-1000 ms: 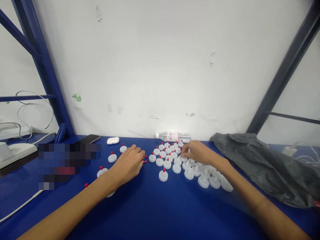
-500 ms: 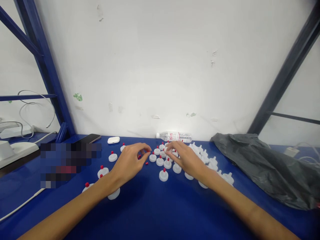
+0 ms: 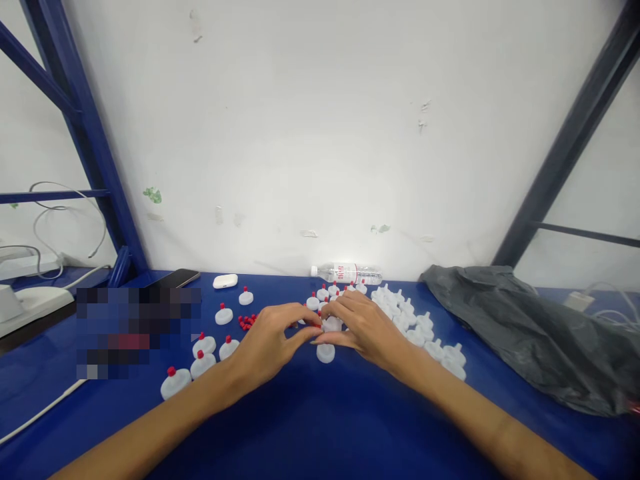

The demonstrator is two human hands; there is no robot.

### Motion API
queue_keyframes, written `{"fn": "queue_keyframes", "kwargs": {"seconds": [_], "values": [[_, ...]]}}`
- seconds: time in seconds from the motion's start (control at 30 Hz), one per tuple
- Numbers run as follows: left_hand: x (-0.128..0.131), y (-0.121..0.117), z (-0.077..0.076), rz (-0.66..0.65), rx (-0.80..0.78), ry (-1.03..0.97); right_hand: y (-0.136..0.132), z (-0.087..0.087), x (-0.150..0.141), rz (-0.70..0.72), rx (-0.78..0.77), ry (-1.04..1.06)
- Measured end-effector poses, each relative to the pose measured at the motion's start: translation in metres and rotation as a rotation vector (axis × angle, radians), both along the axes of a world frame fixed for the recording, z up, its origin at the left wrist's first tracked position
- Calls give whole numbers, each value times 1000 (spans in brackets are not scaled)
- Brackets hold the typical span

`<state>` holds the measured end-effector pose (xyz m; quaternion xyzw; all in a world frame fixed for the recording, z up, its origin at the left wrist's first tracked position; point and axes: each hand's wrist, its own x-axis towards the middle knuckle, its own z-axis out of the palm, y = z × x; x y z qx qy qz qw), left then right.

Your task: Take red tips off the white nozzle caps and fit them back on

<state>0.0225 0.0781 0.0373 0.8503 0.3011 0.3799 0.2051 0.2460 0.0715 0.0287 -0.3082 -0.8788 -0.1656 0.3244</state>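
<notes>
My left hand (image 3: 273, 337) is closed in a pinch, with a small red cap (image 3: 319, 325) at its fingertips. Facing it, my right hand (image 3: 367, 327) curls thumb and fingers around a white spouted lid (image 3: 333, 325), partly hidden by the fingers. The fingertips of both hands meet. Just below them a white lid (image 3: 325, 354) rests on the blue table. Behind the hands stand several white lids with red tips (image 3: 313, 302). Left of my left hand lies a pile of loose red caps (image 3: 247, 322).
Uncapped white lids (image 3: 425, 325) are heaped at right, beside a dark plastic bag (image 3: 530, 333). Red-capped lids (image 3: 176, 383) stand at left. A clear bottle (image 3: 346, 273) lies by the wall. A white case (image 3: 225, 281), a phone (image 3: 180, 278) and a white cable (image 3: 43, 410) are also on the table.
My left hand has moved right, uncovering the pile of red caps. My right hand has come slightly lower, and the fingertips of both hands are now together.
</notes>
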Motion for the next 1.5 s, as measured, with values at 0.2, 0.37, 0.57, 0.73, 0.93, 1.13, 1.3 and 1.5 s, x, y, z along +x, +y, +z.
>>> {"fn": "queue_keyframes", "kwargs": {"seconds": [0.2, 0.37, 0.57, 0.73, 0.93, 1.13, 1.3, 1.5], "values": [[1, -1, -4, 55, 28, -26, -4, 2, -2, 1, 4, 8], [1, 1, -5, 22, 23, -8, -3, 1, -3, 23, 59, 27], [-1, 3, -7, 45, 44, 121, -3, 0, -2, 71, 102, 50], [-3, 5, -6, 120, 119, 240, -6, -1, -2, 55, 11, 79], [-3, 2, -2, 73, 152, 240, -9, -3, -6, 112, 52, 139], [-2, -3, -4, 43, 91, 114, -16, -2, -12, 96, 82, 177], [0, -6, -5, 22, 18, 65, -18, 1, -13, 118, 184, 117], [3, -6, -7, 44, 8, 37, -21, 4, -14, 116, 223, 74]]}}
